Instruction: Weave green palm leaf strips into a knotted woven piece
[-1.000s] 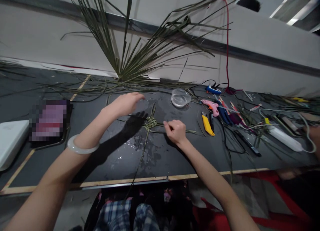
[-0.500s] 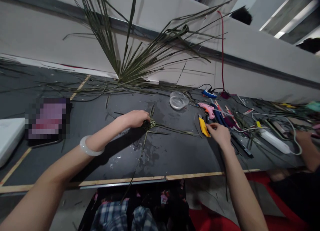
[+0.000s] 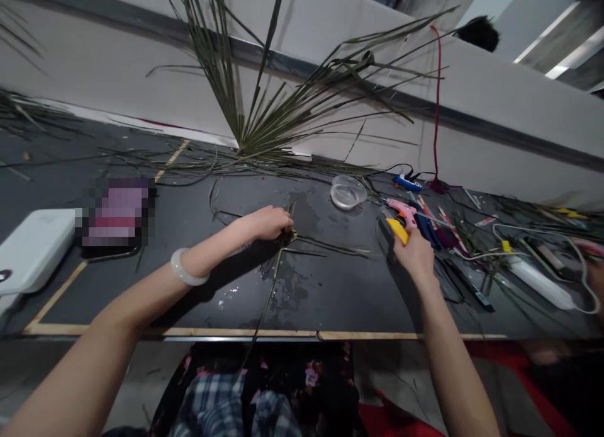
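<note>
My left hand [image 3: 274,223] is closed on a small woven palm-leaf piece [image 3: 289,237], pressing it down on the dark table. Long leaf strips [image 3: 330,245] stick out of the piece to the right, and another strip [image 3: 267,292] runs down over the front edge. My fingers cover much of the weave. My right hand [image 3: 414,254] is wrapped round a yellow utility knife [image 3: 399,230], whose upper part shows above my fingers. Right behind that hand lies a pink glue gun [image 3: 403,211].
A clear plastic bowl [image 3: 348,192] stands mid-table. A fan of palm leaves [image 3: 245,138] leans on the partition. At left lie a phone [image 3: 117,213] and a white power bank [image 3: 40,248]. On the right are a blue glue gun [image 3: 408,182], a white power strip [image 3: 542,283] and cables.
My right hand has closed round the yellow utility knife, which it was only touching at the side before. My left hand stays on the woven piece. The whole view has shifted slightly.
</note>
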